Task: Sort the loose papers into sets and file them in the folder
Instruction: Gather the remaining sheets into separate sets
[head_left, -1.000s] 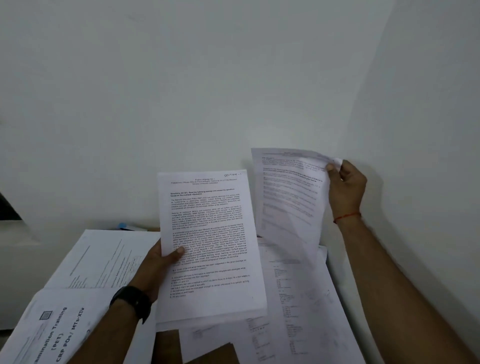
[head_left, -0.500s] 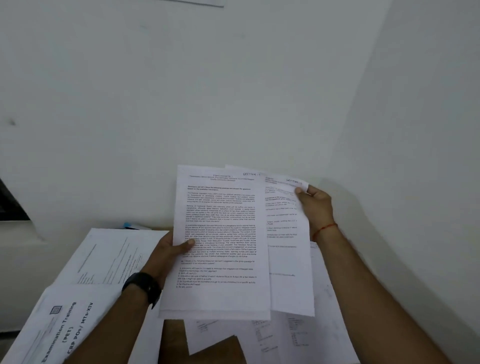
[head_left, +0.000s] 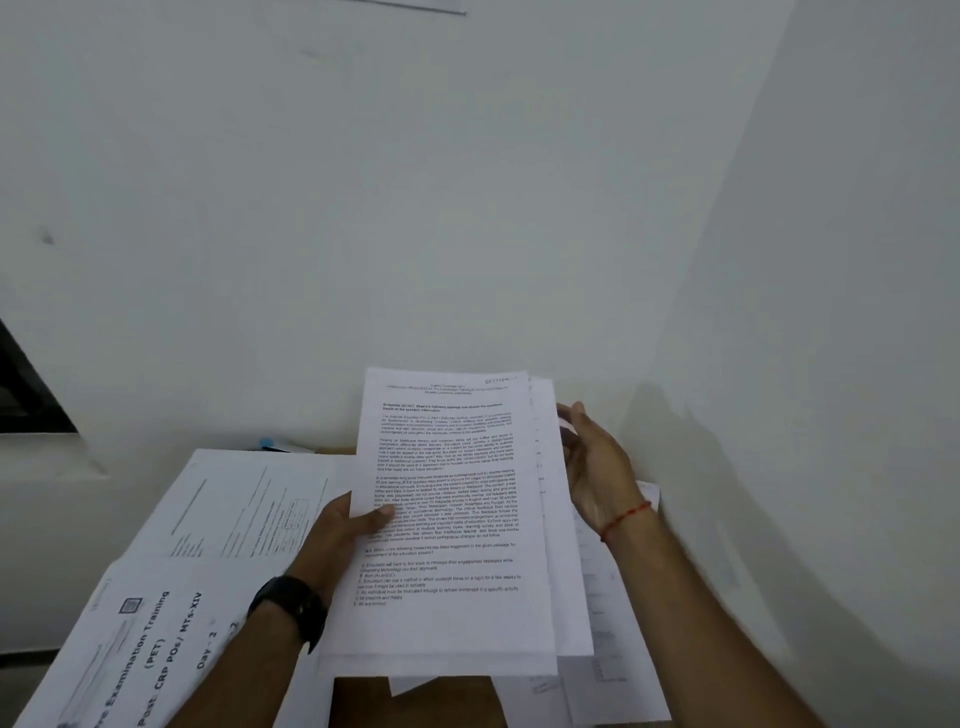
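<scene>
The left hand (head_left: 340, 525) grips the stack (head_left: 447, 519) by its left edge, thumb across the printed front and fingers behind, holding it nearly upright above the surface (head_left: 415, 701). The right hand (head_left: 597, 467) is flat against the stack's right side, fingers extended and gripping nothing that shows. A second ago that hand held one sheet (head_left: 553, 499) by its top corner, high and well right of the stack; now the sheet sits behind the front page, with only a strip of its right edge showing past it. So one more loose paper has joined this set, and the right hand seems to be pressing the edges into line. The sheet is offset to the right and slightly low, so the stack is not yet square; tapping its bottom edge on the surface would likely even it. More loose papers (head_left: 613, 623) lie flat under and right of the stack, reaching toward the right wall (head_left: 831, 364), and a booklet (head_left: 135, 649) with a large printed title lies on other sheets at left. I cannot make out a folder. Room is tight: walls meet in a corner just behind the stack, the right wall stands close beside the right forearm, and papers cover nearly all the surface, with a bare brown patch only below the stack.
</scene>
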